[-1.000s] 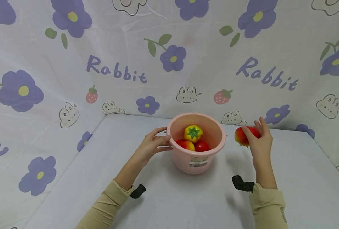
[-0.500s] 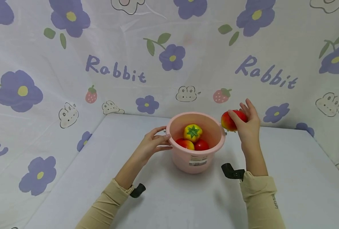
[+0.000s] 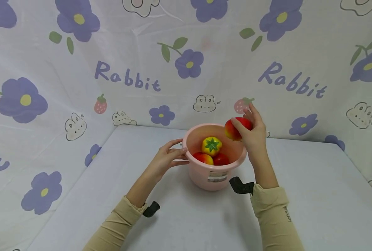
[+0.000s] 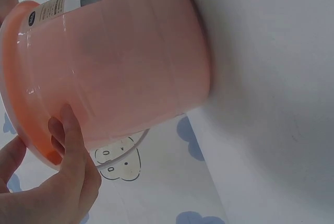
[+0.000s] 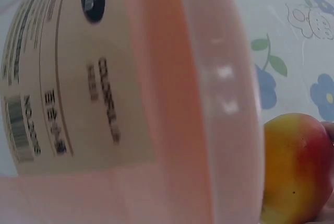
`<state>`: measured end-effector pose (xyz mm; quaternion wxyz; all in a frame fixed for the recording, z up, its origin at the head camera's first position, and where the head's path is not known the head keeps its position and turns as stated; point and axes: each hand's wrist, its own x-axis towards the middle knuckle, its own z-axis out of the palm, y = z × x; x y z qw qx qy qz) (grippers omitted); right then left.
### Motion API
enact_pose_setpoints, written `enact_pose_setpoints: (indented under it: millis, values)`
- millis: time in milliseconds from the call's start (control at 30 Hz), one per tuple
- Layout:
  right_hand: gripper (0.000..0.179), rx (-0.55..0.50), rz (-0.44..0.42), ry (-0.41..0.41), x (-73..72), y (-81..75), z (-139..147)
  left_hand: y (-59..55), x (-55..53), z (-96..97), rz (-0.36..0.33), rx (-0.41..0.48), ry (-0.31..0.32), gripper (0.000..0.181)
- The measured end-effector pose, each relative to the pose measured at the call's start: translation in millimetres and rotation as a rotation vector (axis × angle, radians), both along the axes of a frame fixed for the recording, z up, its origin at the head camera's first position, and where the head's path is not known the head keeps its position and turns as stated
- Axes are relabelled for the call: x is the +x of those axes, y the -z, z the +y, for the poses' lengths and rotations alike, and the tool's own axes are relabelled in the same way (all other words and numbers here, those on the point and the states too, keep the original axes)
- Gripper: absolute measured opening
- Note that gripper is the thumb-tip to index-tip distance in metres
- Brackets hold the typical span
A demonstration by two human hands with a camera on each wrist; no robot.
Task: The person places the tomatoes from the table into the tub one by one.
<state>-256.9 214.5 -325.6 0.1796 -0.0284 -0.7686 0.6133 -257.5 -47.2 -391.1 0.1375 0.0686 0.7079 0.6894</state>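
A pink plastic bucket point(image 3: 213, 177) stands upright on the table. My left hand point(image 3: 168, 157) grips its left rim, thumb on the rim and fingers bent beneath it against the outer wall point(image 4: 120, 62). My right hand point(image 3: 253, 134) holds a red and yellow mango point(image 3: 234, 128) between thumb and fingers, over the bucket's right rear rim. In the right wrist view the mango point(image 5: 295, 169) shows beyond the blurred rim. Inside the bucket lie a yellow lobed fruit point(image 3: 211, 146) with a green star-shaped top, a red-yellow fruit point(image 3: 203, 158) and a round red fruit point(image 3: 221, 159).
The white table point(image 3: 186, 219) runs back to a cloth backdrop point(image 3: 126, 45) printed with flowers and rabbits. A black wrist mount point(image 3: 151, 209) juts from the left sleeve, and another black mount point(image 3: 242, 185) from the right. A thin bucket handle point(image 4: 125, 153) hangs behind the bucket.
My right hand has carried the mango up and left, from beside the bucket to over its right rim. The left hand and the bucket have stayed in place.
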Motion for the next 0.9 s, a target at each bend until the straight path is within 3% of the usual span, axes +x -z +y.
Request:
enact_pose_setpoints:
  millis: [367,567,900]
  values:
    - [0.076,0.062,-0.031,-0.045,-2.9,-6.1,-26,1.5,-2.8,-0.5,0.002,0.012,0.016,0.055]
    - [0.075,0.062,-0.044,-0.110,-6.2,-7.4,-36,1.8,-2.9,-0.3,-0.001,0.023,0.013,0.054]
    - [0.072,0.059,-0.007,-0.158,-4.7,-2.8,-39,2.0,-4.3,0.3,0.001,0.043,0.028,0.052]
